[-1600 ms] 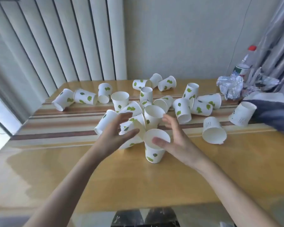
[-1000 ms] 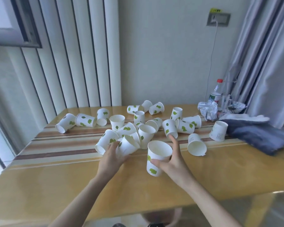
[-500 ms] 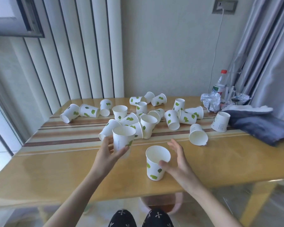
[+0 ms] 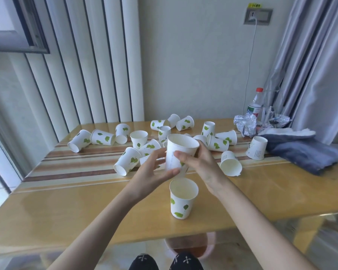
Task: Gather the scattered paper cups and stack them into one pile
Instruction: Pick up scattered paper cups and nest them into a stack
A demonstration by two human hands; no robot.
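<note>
Both hands clasp one white leaf-printed paper cup [image 4: 179,152] upright in the air, left hand [image 4: 150,172] under its base, right hand [image 4: 199,162] around its side. It hangs empty, directly above another empty upright cup [image 4: 182,198] near the wooden table's front edge [image 4: 66,230]. Scattered cups [image 4: 129,160] crowd behind; bare tabletop lies on both sides.

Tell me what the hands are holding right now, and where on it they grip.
Both hands hold one upright paper cup in the air above the standing cup. The left hand grips its lower side wall, the right hand the opposite side wall.
</note>
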